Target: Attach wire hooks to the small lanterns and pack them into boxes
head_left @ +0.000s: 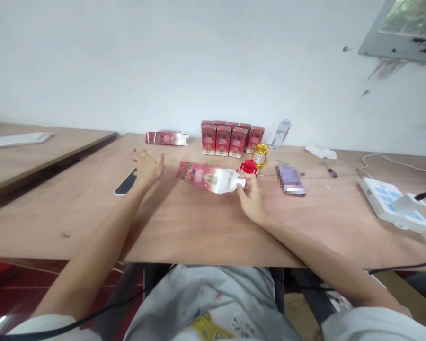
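A red printed cardboard box [202,177] lies on its side above the table, its white end flaps spread open. My right hand [252,196] pinches one of those flaps between thumb and fingers. My left hand [148,166] is raised to the left of the box, fingers apart, holding nothing. Partly behind that hand lies a dark phone [126,184]; whether they touch I cannot tell. Just beyond my right hand stand a red lantern [249,166] and a gold lantern [260,155] with a clear body.
Several red boxes [223,140] stand grouped near the wall, with a flattened-looking red box [166,138] to their left. On the right are a clear bottle [281,134], a tissue [320,151], a second phone [290,180], a screwdriver [331,171] and a white power strip [392,203] with cables.
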Demonstrator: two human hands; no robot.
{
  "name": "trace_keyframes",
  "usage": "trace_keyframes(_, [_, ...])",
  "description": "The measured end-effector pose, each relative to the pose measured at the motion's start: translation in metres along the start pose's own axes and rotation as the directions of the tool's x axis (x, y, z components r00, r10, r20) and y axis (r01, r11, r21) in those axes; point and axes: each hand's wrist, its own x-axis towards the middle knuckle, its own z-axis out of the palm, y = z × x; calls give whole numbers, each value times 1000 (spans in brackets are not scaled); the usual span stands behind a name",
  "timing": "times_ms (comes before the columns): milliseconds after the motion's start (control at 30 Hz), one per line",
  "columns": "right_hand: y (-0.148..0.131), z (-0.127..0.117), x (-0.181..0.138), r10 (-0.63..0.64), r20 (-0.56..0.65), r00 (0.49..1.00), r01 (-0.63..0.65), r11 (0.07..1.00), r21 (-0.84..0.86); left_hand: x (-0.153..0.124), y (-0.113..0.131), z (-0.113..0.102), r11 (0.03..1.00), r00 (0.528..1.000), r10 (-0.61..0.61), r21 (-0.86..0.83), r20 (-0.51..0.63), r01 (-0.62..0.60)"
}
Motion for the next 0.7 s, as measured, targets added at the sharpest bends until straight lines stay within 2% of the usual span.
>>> trace_keyframes(67, [0, 1, 0, 5, -10, 1000, -5, 1000, 0, -4, 18, -9, 994, 993, 85, -56, -81, -89])
trace_keyframes(100, [1, 1, -1, 10, -19, 1000, -10, 1000, -3, -8, 29, -13, 977, 976, 175, -103, -128, -188])
trace_keyframes(167, [2, 2, -1, 20, -38, 999, -20, 1000, -9, -22, 55, -21, 885, 911, 384, -221, -147, -409])
trace_keyframes(233, [2, 2, -2, 23, -47, 999, -23, 1000, -1, -43, 82, -26, 760, 802, 593, -281, -69, -586])
trace_keyframes(300, [3, 3, -3, 15, -35, 999, -14, 1000, 21, -65, 104, -28, 630, 653, 757, -306, 35, -714])
trace_keyframes(367, [3, 3, -5, -2, -20, 1000, 3, 1000, 25, -81, 118, -25, 539, 535, 839, -290, 102, -791])
trace_keyframes(433, [2, 3, -5, -19, -9, 1000, 18, 1000, -6, -90, 124, -22, 482, 464, 876, -279, 134, -830])
trace_keyframes(500, [1, 2, -6, -27, 4, 1000, 27, 999, -43, -91, 122, -20, 460, 441, 888, -272, 132, -845])
trace_keyframes(633, [-1, 0, -7, -44, 23, 999, 46, 995, -93, -85, 116, -22, 460, 458, 886, -264, 75, -848])
trace_keyframes(700, [-3, 0, -8, -70, 41, 997, 74, 989, -126, -85, 117, -23, 452, 444, 891, -257, 91, -854])
